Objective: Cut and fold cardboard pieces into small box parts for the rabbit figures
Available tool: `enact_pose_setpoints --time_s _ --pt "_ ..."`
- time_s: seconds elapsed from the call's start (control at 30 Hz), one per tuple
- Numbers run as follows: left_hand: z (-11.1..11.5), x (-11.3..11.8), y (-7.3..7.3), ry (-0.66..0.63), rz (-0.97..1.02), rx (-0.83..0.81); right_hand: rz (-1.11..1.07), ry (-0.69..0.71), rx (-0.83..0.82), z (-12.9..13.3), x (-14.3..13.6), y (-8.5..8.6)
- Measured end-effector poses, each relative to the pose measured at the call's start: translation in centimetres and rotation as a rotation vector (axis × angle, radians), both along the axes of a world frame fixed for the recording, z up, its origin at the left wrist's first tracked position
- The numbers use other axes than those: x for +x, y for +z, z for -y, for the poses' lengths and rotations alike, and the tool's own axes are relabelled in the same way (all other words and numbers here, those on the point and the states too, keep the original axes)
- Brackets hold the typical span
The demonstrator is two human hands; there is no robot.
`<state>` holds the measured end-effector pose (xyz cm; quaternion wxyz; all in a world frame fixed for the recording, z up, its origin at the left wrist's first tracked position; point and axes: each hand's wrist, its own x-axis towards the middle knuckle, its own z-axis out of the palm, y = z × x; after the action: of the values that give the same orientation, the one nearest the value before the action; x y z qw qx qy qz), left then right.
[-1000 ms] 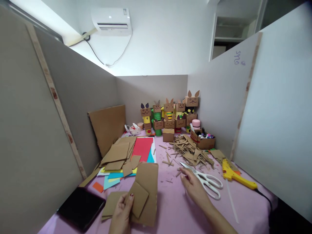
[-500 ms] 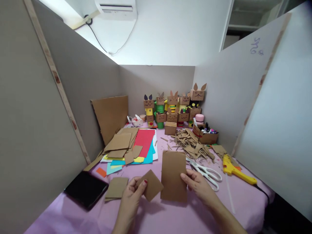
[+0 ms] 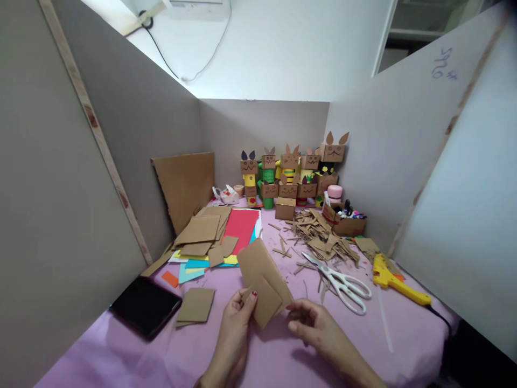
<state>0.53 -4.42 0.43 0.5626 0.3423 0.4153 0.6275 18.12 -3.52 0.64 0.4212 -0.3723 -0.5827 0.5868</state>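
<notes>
My left hand [image 3: 238,320] is closed on two overlapping pieces of brown cardboard. In front lies a small cardboard square [image 3: 264,302], turned on its corner, with the thumb pressed on it. Behind it a larger cardboard rectangle [image 3: 258,258] leans up to the left, partly covered by the square. My right hand [image 3: 317,326] is at the rectangle's lower right corner, fingers curled and thumb apart; a fingertip is at or very near that edge. White-handled scissors [image 3: 343,285] lie open beyond my right hand. More cardboard squares [image 3: 196,305] are stacked left of my left hand.
A black tablet-like device [image 3: 145,307] lies at left. Cardboard sheets [image 3: 197,229] and coloured paper [image 3: 242,223] are behind it. Cardboard scraps [image 3: 319,231], a yellow glue gun [image 3: 399,283] and a box of pens [image 3: 343,223] stand right. Cardboard animal figures [image 3: 288,178] line the back panel.
The large rectangle has gone from my right hand into my left, behind the small square, and now tilts. My right hand has let go and lowered slightly. The view has shifted slightly.
</notes>
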Motion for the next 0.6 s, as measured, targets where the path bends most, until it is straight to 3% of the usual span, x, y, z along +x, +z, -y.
enact_pose_setpoints --time_s 0.3,0.6 --pt "0.7 1.4 0.6 -0.052 0.221 -0.07 0.113 -0.171 0.153 1.6 -1.0 0.5" --pt "2.3 1.9 2.6 -0.256 0.415 -0.248 0.062 -0.055 0.318 2.4 -0.7 1.7"
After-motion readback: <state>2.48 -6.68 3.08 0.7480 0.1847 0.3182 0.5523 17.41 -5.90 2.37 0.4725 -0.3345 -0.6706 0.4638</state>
